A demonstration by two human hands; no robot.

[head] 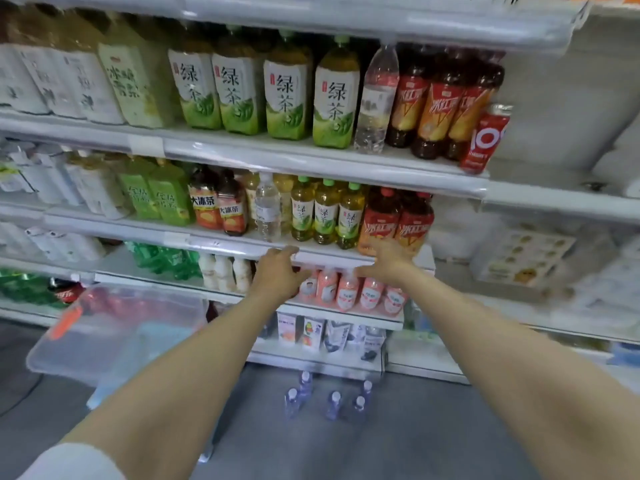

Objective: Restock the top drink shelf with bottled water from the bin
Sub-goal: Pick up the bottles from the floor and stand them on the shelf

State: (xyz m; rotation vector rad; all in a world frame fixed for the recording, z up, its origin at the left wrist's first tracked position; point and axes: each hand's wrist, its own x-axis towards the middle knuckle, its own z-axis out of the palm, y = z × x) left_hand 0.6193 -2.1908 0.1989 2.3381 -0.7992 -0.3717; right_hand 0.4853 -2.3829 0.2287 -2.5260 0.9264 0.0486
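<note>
Together, two bare arms stretch fwd at a shop's drinks rack, seen from the wearer's head cam. We find the left hand (277, 271) at frame ctr, its back toward us, fingers close together and bent at the tips against the front rail of the middle shelf (221, 242) — nothing held. The right hand (384, 261), just right of it, is blurred. Its fingers look spread and it grips nothing, in front of the same rail below two red-label tea bottles (398, 223). We can't tell whether it touches the rail.

As for the bottled water, one tall water bottle (375, 98) stands upright on the upper shelf (242, 150), right of ctr in the top half of the frame, wedged btw the green tea bottles (334, 95) and the dark iced tea bottles (436, 102). A smaller water bottle (267, 206) stands on the middle shelf, just above and left of the left hand. Five small water bottles (334, 405) stand upright on the grey floor (415, 427) at bottom ctr, btw the two forearms and near the rack's base.

At lower left sits the clear plastic bin (104, 341) w/ an orange latch (65, 322), partly behind the left forearm; what's inside is too blurred to tell. Pink-label bottles (346, 292) line the shelf just under the hands. A red can (485, 140) leans at the right end of the upper shelf — and a white sleeve (69, 459) shows in the bottom-left corner.
</note>
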